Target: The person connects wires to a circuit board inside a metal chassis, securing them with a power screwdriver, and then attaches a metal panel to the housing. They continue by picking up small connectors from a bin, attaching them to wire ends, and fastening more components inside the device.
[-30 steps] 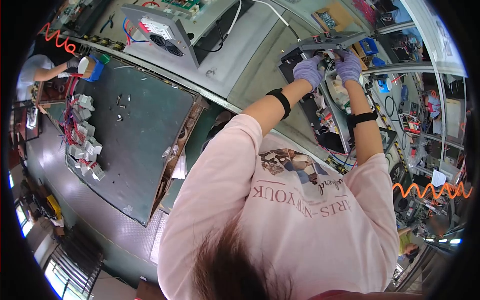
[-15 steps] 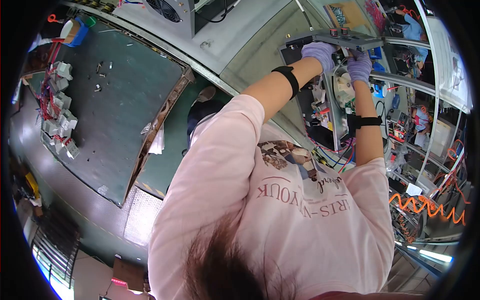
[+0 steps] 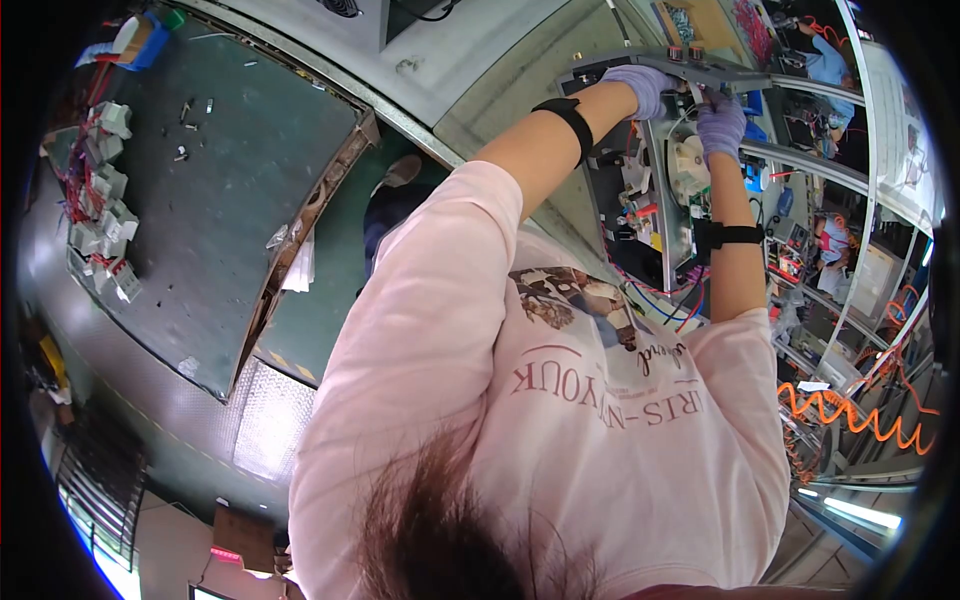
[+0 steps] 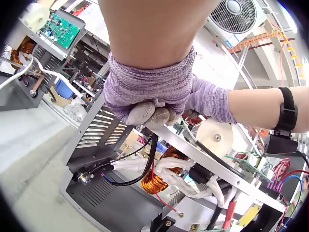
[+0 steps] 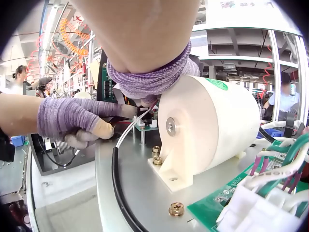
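Head view: the left hand (image 3: 640, 92) is at the unit (image 4: 104, 198), whose body extends toward 6 o'clock; fingers bent near the plate (image 4: 217, 166), hold cannot be told. Right hand (image 3: 722, 128): drum (image 5: 212, 121) near, at 7 o'clock; grip hidden, cannot tell.

Ok, tally time: two gloved hands, one left hand (image 3: 640, 92) and one right hand (image 3: 721, 128), plus two black straps (image 3: 570, 125) on the forearms. One fat white drum (image 5: 217, 123), three brass bolts (image 5: 176, 209) near it. At least two copper coils (image 4: 154, 183), two red knobs (image 3: 675, 53), one big fan (image 4: 234, 15), one visible shoe (image 3: 403, 170). At least two people (image 5: 276, 102) in the background. Grey blocks (image 3: 118, 222)? Several, but they overlap too much to count properly.
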The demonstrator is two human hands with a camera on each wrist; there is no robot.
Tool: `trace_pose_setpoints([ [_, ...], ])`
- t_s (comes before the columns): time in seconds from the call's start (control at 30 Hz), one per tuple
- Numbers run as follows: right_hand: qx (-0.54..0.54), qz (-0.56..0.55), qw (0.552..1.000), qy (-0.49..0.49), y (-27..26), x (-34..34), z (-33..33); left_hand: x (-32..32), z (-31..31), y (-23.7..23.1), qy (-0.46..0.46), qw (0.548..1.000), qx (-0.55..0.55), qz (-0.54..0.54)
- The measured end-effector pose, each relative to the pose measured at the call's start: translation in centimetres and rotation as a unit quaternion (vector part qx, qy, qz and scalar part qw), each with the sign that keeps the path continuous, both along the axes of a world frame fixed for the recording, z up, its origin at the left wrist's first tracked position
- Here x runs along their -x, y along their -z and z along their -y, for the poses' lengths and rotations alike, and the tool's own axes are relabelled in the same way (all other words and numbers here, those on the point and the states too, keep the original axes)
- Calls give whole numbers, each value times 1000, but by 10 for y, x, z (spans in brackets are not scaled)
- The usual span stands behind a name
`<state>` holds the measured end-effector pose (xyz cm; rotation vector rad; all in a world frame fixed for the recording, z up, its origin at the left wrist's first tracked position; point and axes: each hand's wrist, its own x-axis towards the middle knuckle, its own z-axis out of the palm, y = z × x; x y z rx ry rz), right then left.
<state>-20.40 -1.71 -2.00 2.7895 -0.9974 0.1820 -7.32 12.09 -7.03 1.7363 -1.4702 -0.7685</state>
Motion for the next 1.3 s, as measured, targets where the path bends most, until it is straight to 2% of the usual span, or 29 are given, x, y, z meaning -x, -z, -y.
trace_pose_setpoints([
  [0.17,28,-6,999,-23,-7,-5,-9,0,3,0,6,1000,-19,5],
  [0.23,33,-80,996,19,-14,-8,-22,2,-1,0,-12,1000,10,22],
  [0.27,34,-80,996,21,-15,-8,-30,3,-4,-2,-10,1000,10,23],
  [0.33,-43,-60,996,44,-18,-7,-39,1,-8,-6,-12,1000,-1,-3],
  [0.37,-10,-88,996,0,-16,-5,-35,1,-8,-6,-11,1000,-1,-2],
  [0.4,-11,-88,996,1,-12,-3,-30,1,-8,-5,-19,1000,5,-1],
  [0.5,-78,-49,996,-16,-6,1,-23,1,-5,2,-21,1000,12,-11],
  [0.57,-39,-145,989,-5,-16,-9,-31,-2,-2,3,-16,999,17,-21],
  [0.6,-39,-144,989,-1,-19,-15,-36,-4,-2,2,-9,1000,8,-15],
  [0.67,-7,-231,971,69,-23,-27,-46,-6,-1,1,3,1000,0,-5],
  [0.7,-14,-235,968,91,-24,-29,-48,-5,0,3,-3,1000,5,-6],
  [0.73,-13,-229,968,102,-24,-22,-44,-3,2,6,-6,1000,12,-5],
  [0.8,-132,-99,986,9,-22,-2,-34,0,2,10,-15,999,20,-42],
  [0.83,-135,-77,988,-22,-23,6,-32,1,-13,-1,-24,998,28,-56],
  [0.87,-112,-4,992,-60,-26,17,-40,2,-22,-3,-53,996,36,-58],
  [0.93,-176,106,976,79,-38,35,-62,9,-39,2,-144,983,61,-92],
  [0.97,-166,121,974,95,-47,50,-73,13,-48,0,-203,968,75,-125],
  [1.03,-110,226,963,101,-62,82,-97,10,-62,-14,-285,943,41,-169],
  [1.07,-101,239,958,125,-66,99,-105,8,-59,2,-321,936,115,-83],
  [1.1,-38,220,961,162,-69,120,-112,6,-55,18,-351,916,193,-1],
  [1.13,24,197,959,201,-73,140,-120,3,-52,12,-321,926,199,0],
  [1.2,113,175,940,270,-88,171,-138,0,-49,-3,-278,937,188,92],
  [1.3,188,97,875,436,-94,212,-150,7,-34,0,-178,965,153,117],
])
